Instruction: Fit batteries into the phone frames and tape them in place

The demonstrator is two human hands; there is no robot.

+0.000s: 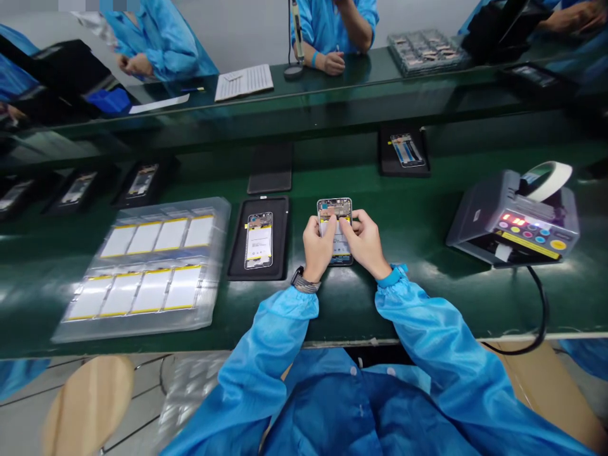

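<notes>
The person's left hand (pixel 317 246) and right hand (pixel 365 244) close on an open-backed silver phone frame (pixel 335 208) from either side. It sits over the middle of the dark green workbench (pixel 418 304), straight ahead of the body. Gripping both long edges seems a way to steady the frame while leaving its upper end, with the exposed circuitry, uncovered. Both thumbs (pixel 327 227) curl in over the face and meet near a white panel with a yellow strip inside the frame. The remaining fingers wrap along and under the edges, so each hand is nearly closed on it. Whether the lower end rests on the bench or is lifted just clear I cannot tell (the palms hide it). A dark wristwatch (pixel 300 279) sits on the left wrist.

Just beside the left hand lies a black rectangular tray (pixel 236 253) with a second phone frame (pixel 259 239) flat inside it, probably kept there for easy reach. Further left, a clear plastic blister tray (pixel 221 253) carries two rows of white flat cells edged in yellow (pixel 152 235). Well apart on the right stands a grey tape dispenser with coloured buttons (pixel 479 221), its black cable (pixel 544 304) trailing over the bench edge
</notes>
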